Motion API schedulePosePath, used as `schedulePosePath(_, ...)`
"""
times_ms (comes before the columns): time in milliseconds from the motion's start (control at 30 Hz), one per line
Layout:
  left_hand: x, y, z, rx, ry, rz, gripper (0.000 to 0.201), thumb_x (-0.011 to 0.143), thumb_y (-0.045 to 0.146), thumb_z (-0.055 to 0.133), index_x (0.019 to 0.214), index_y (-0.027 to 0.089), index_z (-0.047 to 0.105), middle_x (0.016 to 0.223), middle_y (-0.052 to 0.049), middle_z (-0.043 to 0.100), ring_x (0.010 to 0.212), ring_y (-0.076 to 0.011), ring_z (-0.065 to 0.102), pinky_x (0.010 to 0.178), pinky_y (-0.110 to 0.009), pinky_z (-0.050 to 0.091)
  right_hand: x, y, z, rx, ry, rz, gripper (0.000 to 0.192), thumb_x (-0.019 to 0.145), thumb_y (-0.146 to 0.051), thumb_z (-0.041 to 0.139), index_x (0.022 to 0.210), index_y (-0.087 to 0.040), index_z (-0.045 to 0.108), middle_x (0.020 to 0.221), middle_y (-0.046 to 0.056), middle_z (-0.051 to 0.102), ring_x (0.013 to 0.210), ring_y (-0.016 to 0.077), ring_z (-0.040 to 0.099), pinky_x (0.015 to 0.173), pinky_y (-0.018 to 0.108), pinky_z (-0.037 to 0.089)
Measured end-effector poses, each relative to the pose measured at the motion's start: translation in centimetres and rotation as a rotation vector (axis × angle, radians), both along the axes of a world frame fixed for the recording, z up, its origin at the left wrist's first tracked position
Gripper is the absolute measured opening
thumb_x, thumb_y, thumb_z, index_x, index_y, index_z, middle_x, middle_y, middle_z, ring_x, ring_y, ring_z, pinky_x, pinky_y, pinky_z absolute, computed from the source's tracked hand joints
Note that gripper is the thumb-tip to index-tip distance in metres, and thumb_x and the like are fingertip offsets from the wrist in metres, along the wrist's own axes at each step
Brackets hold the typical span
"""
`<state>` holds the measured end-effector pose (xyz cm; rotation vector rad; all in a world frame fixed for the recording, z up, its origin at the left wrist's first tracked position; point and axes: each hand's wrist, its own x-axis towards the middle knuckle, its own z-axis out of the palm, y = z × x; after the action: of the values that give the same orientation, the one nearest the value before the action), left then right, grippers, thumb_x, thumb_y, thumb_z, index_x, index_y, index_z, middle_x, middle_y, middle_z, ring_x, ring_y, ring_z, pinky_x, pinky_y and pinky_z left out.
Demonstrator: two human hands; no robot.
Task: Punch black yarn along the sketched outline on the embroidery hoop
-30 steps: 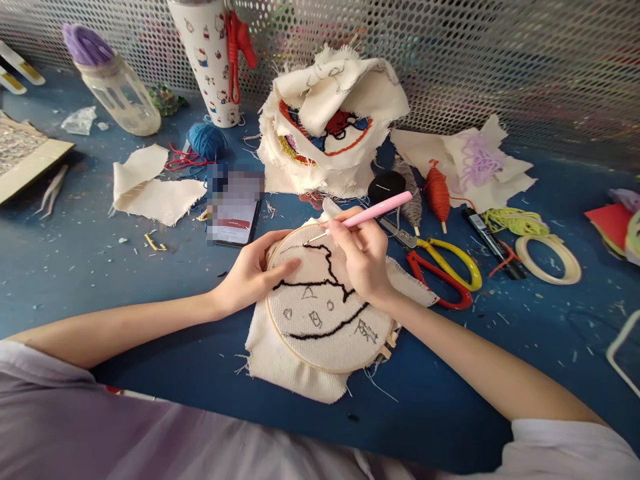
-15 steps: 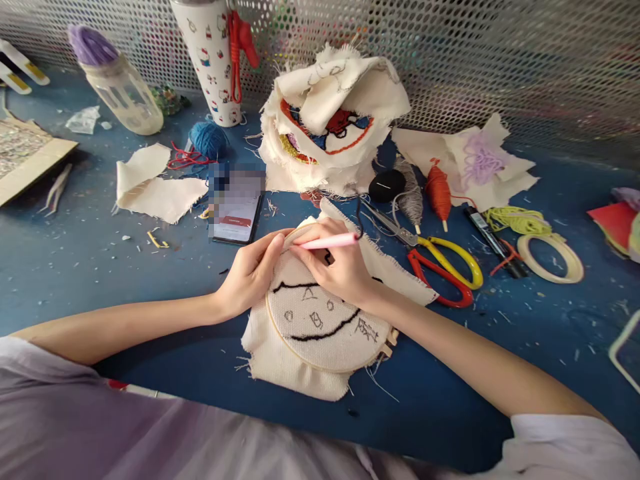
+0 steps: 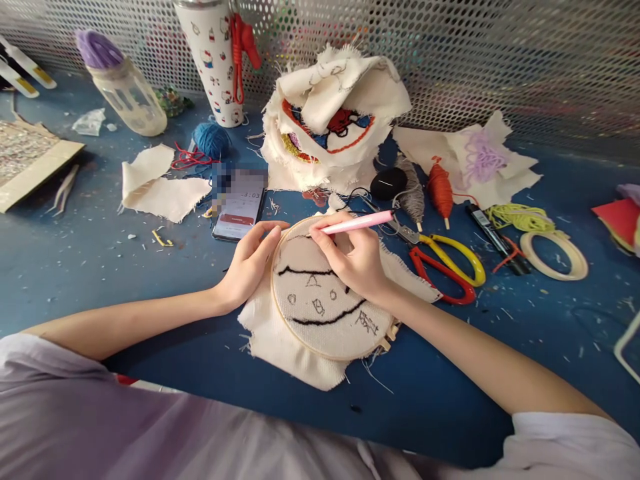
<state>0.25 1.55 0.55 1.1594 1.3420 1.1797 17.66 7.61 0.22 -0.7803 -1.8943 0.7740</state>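
My right hand [image 3: 357,263] pinches a pink punch needle [image 3: 357,223], its back end pointing up and to the right. Its tip is hidden at my fingers, near the upper part of the cloth. Black yarn loops behind the tool. My left hand [image 3: 245,270] grips the upper left rim of a round wooden embroidery hoop [image 3: 274,293], thumb on top. White cloth [image 3: 320,343] is stretched in the hoop, with frayed edges sticking out around it. Thick black yarn lines and small pencilled shapes mark the cloth.
Behind the hoop lie a phone [image 3: 237,219], scissors [image 3: 445,283], a black yarn ball [image 3: 389,183], orange yarn [image 3: 440,193] and a marker [image 3: 493,233]. A pile of embroidered cloth [image 3: 345,170], a tumbler [image 3: 215,73] and a bottle [image 3: 133,100] stand near the mesh wall. Another hoop [image 3: 580,263] lies right.
My right hand and the punch needle have moved right, away from the left fingers. More bare cloth shows at the hoop's upper left. My left hand keeps its hold on the rim.
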Motion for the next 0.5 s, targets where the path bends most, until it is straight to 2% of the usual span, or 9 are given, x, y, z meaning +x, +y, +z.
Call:
schedulePosePath(100, -0.14, -0.07, -0.10, -0.009, -0.019, -0.025, 0.036, 0.092, 0.042, 0.053, 0.114, 0.015, 0.061, 0.115, -0.008, 0.068, 0.106, -0.0208, 0.061, 0.093, -0.032, 0.049, 0.16, 0.23, 0.10, -0.059, 0.007, -0.049, 0.004, 0.089, -0.025, 0.062, 0.086, -0.023, 0.062, 0.084, 0.001, 0.067, 0.078, 0.0147, 0.060, 0.071, 0.031, 0.049)
schedulePosePath(200, -0.25, -0.15, -0.45, 0.042, 0.085, -0.095, 0.040, 0.091, 0.043, 0.055, 0.121, 0.017, 0.060, 0.114, -0.008, 0.068, 0.098, -0.0200, 0.062, 0.083, -0.031, 0.051, 0.36, 0.37, -0.09, -0.167, 0.067, -0.052, 0.007, 0.089, -0.029, 0.062, 0.086, -0.022, 0.061, 0.084, 0.000, 0.064, 0.074, 0.0128, 0.058, 0.070, 0.029, 0.048)
schedulePosePath(400, -0.29, -0.17, -0.94, 0.105, 0.207, -0.063, 0.038, 0.096, 0.045, 0.046, 0.116, 0.018, 0.064, 0.081, -0.004, 0.067, 0.068, -0.0142, 0.054, 0.058, -0.026, 0.044, 0.51, 0.57, -0.36, -0.277, 0.211, -0.074, 0.014, 0.087, -0.034, 0.063, 0.083, -0.022, 0.058, 0.073, -0.003, 0.053, 0.065, 0.0110, 0.050, 0.065, 0.028, 0.043)
schedulePosePath(500, -0.21, -0.17, -0.85, 0.125, 0.226, -0.041, 0.036, 0.096, 0.042, 0.046, 0.113, 0.017, 0.066, 0.075, -0.002, 0.064, 0.060, -0.0114, 0.047, 0.053, -0.024, 0.039, 0.47, 0.62, -0.14, -0.285, 0.241, -0.084, 0.018, 0.087, -0.037, 0.063, 0.080, -0.022, 0.057, 0.071, -0.002, 0.052, 0.065, 0.0111, 0.049, 0.065, 0.028, 0.044)
